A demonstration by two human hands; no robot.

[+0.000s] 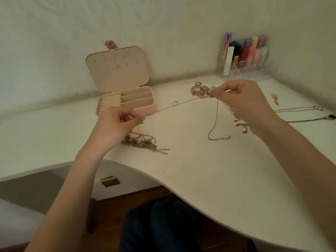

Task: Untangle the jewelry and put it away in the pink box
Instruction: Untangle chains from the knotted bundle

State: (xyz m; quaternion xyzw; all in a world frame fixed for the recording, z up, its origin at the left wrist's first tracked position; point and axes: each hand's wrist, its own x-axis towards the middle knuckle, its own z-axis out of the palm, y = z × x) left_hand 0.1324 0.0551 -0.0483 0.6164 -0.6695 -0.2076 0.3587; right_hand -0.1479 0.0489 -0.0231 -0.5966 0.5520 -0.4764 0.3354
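Pink box [127, 100] lies open at the rear left of the white desk [200, 170], lid upright against the wall. Left hand [116, 128], fingers curled, pinches a thin chain [174, 104] just in front of the box; a tangled jewelry pile [143, 142] lies beneath it. The chain runs taut to the right hand [243, 99], pinching it there (loose loop dangling to desk). More necklaces [298, 110] far right.

Dim, warm, even light with soft focus
Wide-angle bend curves the bench [209, 170] edge and wall; faint shadows under the hands; organizer [245, 57] at upper right blurred; no glare anywhere
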